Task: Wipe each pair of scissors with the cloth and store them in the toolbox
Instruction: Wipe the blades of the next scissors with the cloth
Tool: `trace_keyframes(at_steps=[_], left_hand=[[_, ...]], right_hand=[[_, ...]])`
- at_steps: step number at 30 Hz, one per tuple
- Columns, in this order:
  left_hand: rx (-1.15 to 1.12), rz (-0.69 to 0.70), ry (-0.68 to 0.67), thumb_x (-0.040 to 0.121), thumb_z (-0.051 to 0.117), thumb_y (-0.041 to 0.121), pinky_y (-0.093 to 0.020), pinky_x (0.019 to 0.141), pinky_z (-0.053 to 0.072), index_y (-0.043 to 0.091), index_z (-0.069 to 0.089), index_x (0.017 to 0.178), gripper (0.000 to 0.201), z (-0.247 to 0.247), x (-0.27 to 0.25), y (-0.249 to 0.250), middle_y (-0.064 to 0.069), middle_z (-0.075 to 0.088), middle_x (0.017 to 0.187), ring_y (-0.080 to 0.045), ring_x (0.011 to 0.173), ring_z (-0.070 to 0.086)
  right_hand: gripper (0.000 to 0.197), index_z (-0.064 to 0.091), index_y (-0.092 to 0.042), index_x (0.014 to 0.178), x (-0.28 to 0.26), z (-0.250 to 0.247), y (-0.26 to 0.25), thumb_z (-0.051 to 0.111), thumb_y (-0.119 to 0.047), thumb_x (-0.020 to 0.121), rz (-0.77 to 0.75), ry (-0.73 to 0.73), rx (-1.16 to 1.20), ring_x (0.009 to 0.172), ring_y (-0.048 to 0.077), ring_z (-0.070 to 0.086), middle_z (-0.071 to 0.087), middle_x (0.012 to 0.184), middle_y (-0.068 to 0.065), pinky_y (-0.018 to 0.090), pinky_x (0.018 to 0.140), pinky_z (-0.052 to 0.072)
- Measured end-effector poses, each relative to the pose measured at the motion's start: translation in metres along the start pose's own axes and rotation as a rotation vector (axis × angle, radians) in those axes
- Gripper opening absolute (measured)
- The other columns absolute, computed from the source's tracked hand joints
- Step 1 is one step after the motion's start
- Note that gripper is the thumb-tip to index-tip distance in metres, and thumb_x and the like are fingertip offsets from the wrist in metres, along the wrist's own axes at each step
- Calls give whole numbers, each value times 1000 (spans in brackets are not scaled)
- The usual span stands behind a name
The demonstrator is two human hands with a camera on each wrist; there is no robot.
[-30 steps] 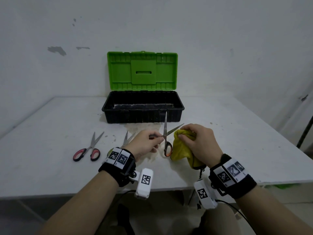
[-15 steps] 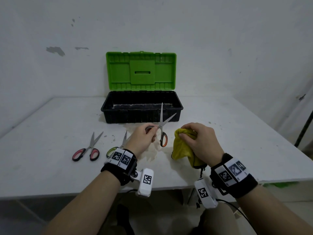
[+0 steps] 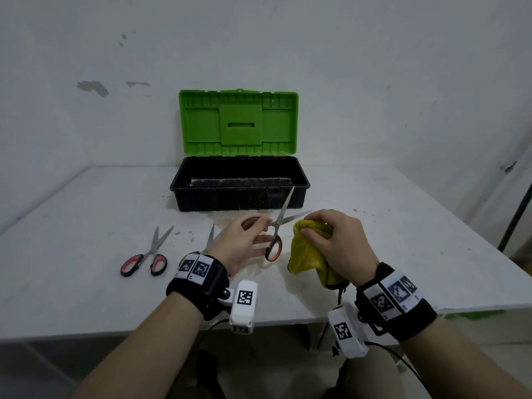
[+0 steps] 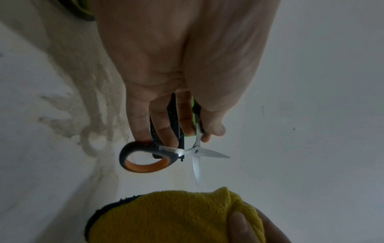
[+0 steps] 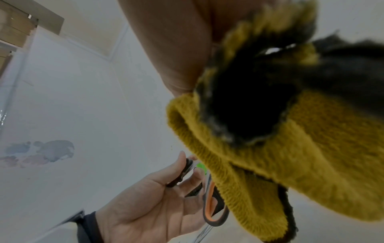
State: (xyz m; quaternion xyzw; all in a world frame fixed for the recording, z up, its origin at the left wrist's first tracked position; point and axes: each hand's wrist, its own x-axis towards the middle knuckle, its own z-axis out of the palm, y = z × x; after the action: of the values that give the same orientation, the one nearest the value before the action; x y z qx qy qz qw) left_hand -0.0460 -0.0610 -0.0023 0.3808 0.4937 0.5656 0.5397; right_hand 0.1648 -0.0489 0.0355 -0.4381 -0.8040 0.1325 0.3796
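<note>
Because the blades have to be reached on every side, the left hand (image 3: 244, 240) holds the orange-handled scissors (image 3: 275, 231) splayed open above the desk (image 3: 86, 283), its grip closed on one handle loop while the other loop hangs free below the fingers. One blade points up toward the toolbox (image 3: 240, 184), and the other lies out sideways toward the right hand (image 3: 334, 240). That hand has its grip bunched tight round the yellow cloth (image 3: 305, 254), wadded into a pad rather than spread flat, I judge so that it can pinch along a blade without the edge meeting skin. The sideways blade's tip lies at the top of the cloth; whether it touches I cannot tell.

The toolbox stands open at the back of the desk, green lid (image 3: 238, 123) propped upright, so a finished pair can go straight in; I see no scissors inside. Two more pairs wait on the desk to the left: red-handled scissors (image 3: 146, 254) lying clear, and a third pair (image 3: 208, 240) partly hidden behind the left wrist. The wiping looks to be at its first pair.
</note>
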Motion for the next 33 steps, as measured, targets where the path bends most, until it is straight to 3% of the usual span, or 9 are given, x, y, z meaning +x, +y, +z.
trace_keyframes(at_steps=[5,9,13,16,18,23,26,28,33], left_hand=[[-91,-33,56,97,64,18,-34,62,54,16,69,100,6,-1,4,-5,-7,61,100,-21,83,58],[-232,-93,1,96,64,13,-39,67,59,10,67,102,8,-3,6,-5,-6,65,99,-24,86,66],[-254,-110,-17,101,56,19,-51,82,59,11,59,106,10,0,3,-1,-10,67,98,-39,93,73],[-211,-112,18,99,59,15,-31,60,61,15,59,102,3,3,1,2,-11,72,101,-29,80,76],[-179,-117,41,93,68,13,-27,54,58,17,60,102,12,4,0,2,-12,75,105,-25,78,76],[-248,-71,134,77,83,3,-29,60,60,22,54,121,57,11,0,-2,-15,73,101,-21,73,74],[-267,-113,160,74,85,7,-28,59,59,5,66,106,37,17,-2,-1,-14,72,89,-19,68,71],[-288,-124,131,77,83,7,-29,61,58,5,70,91,20,19,-4,-2,-12,71,82,-18,67,69],[-374,-98,-15,91,67,4,-43,73,63,6,62,110,19,15,-3,-2,-14,71,108,-35,94,74]], right_hand=[[15,70,-22,99,-1,1,0,69,-28,85,-3,0,-5,87,9,60,68,95,-7,21,79,48],[15,69,-23,99,-1,2,2,68,-28,86,-10,-6,-17,87,9,59,67,95,-7,21,79,47],[15,70,-22,100,-1,2,2,68,-28,85,-6,-9,-7,88,10,60,68,96,-7,20,80,48],[14,70,-23,98,-1,2,1,69,-27,85,-9,-7,6,87,9,60,68,94,-8,19,79,47],[13,70,-24,97,-1,2,0,69,-27,85,-7,-12,11,87,8,60,68,94,-8,15,78,45],[14,70,-24,97,-4,5,0,69,-27,84,-7,-29,-4,87,8,59,68,95,-8,12,78,42],[14,70,-24,98,-5,7,0,69,-28,84,-5,-31,-5,87,8,59,67,94,-9,6,76,38],[14,70,-24,98,-5,8,-1,69,-28,84,-4,-30,-3,87,7,59,67,94,-9,7,76,38],[13,69,-24,97,-5,8,0,68,-28,85,-12,-31,-11,86,7,58,66,93,-9,12,76,42]])
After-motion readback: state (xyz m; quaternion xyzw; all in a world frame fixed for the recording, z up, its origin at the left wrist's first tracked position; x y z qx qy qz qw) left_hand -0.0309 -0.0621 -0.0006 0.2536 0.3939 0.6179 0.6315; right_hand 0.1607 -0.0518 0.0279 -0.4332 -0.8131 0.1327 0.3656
